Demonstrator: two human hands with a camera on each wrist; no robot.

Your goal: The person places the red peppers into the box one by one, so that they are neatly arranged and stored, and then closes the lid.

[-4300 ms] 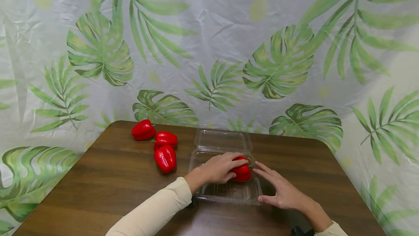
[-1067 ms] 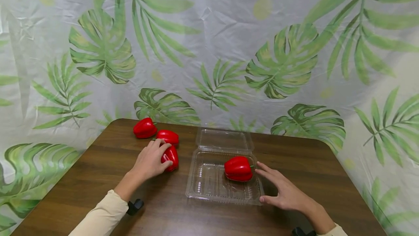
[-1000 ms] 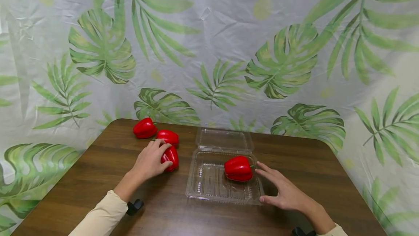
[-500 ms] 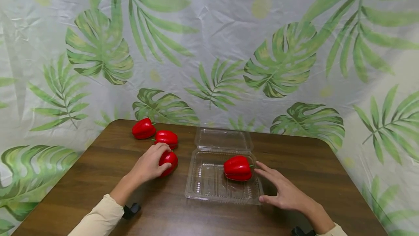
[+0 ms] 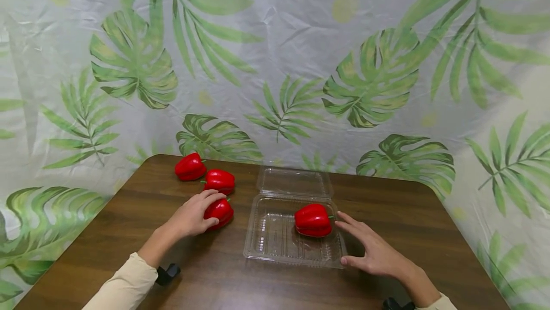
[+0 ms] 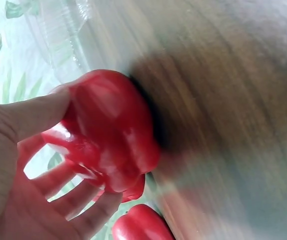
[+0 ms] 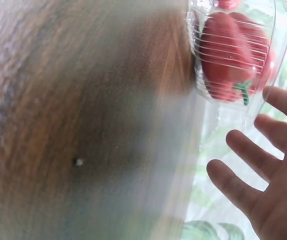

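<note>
Against half a second earlier, shows the left hand [image 5: 191, 214] drawn slightly back toward the person, with more of the front pepper [image 5: 221, 214] uncovered and its green stem [image 5: 228, 199] in plainer sight. Finds the right hand [image 5: 374, 250] in the same place as then. Grips the front pepper between left thumb and curled fingers, these set apart from one another in the left wrist view; cannot tell whether just clear of the wooden table [image 5: 275, 288] or resting on it. Points away from the person and somewhat right at the stem end, long axis roughly front-left to back-right. Lies left of the clear plastic container [image 5: 272, 236], near but apart, and just in front of the middle pepper [image 5: 220, 181]. Records stem to the left on the latter, to the right on the rear pepper [image 5: 190, 166]. Counts one boxed pepper [image 5: 312, 220] in the container's right half, on its side, stem pointing right, long axis left to right. Notes the lid [image 5: 295, 181] folded back behind. Spreads right fingers beside the container's right wall, thumb by the front right corner; cannot confirm contact.
</note>
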